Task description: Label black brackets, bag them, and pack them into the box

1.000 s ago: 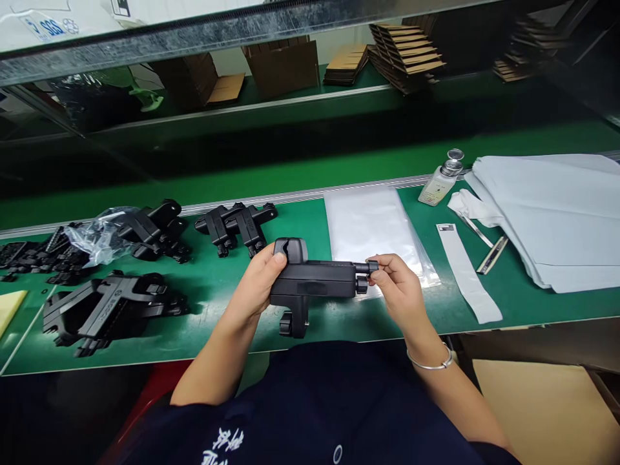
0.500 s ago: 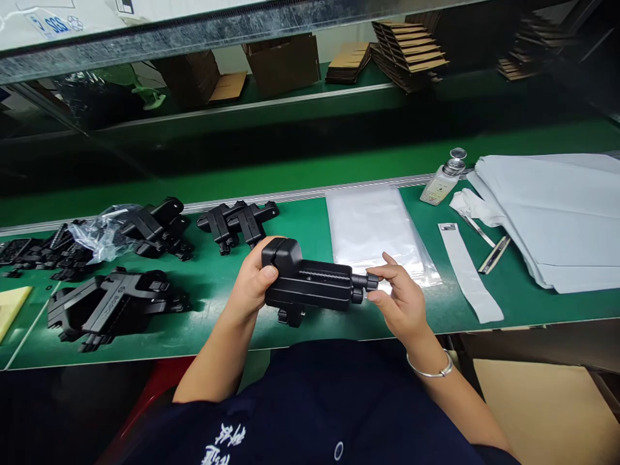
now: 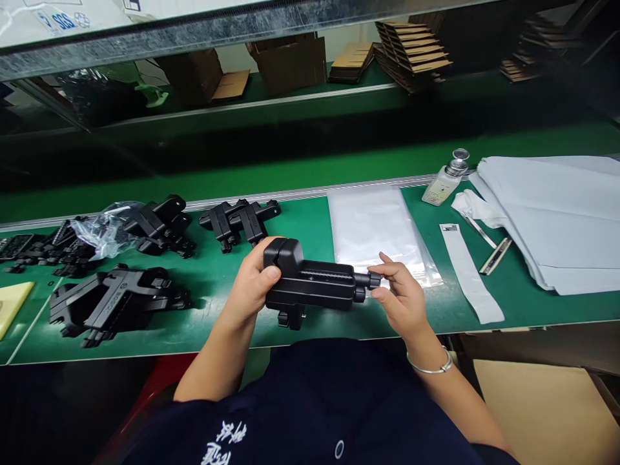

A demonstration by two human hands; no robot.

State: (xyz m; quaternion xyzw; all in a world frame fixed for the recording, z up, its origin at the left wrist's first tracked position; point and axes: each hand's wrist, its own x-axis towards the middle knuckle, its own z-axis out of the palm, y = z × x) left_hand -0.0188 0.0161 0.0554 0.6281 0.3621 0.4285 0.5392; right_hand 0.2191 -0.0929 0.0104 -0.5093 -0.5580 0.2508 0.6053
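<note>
A black plastic device (image 3: 320, 285) with a knob at its right end is held level above the front of the green table. My left hand (image 3: 254, 278) is wrapped round its thick left end, thumb on top. The thumb and fingers of my right hand (image 3: 400, 294) pinch the knob (image 3: 374, 280) at the other end. Behind the device lie clear plastic bags (image 3: 368, 226). Two similar black devices (image 3: 239, 221) rest on the table beyond my left hand.
More black devices (image 3: 116, 300) and small black parts (image 3: 62, 248) lie at the left, beside crumpled plastic (image 3: 109, 232). At the right are a pump bottle (image 3: 443, 184), a white strip (image 3: 469, 271), a blade tool (image 3: 495, 256) and white sheets (image 3: 557, 219).
The view has shifted slightly. Both hands keep nearly the same hold on the device, with no clear movement of the knob.
</note>
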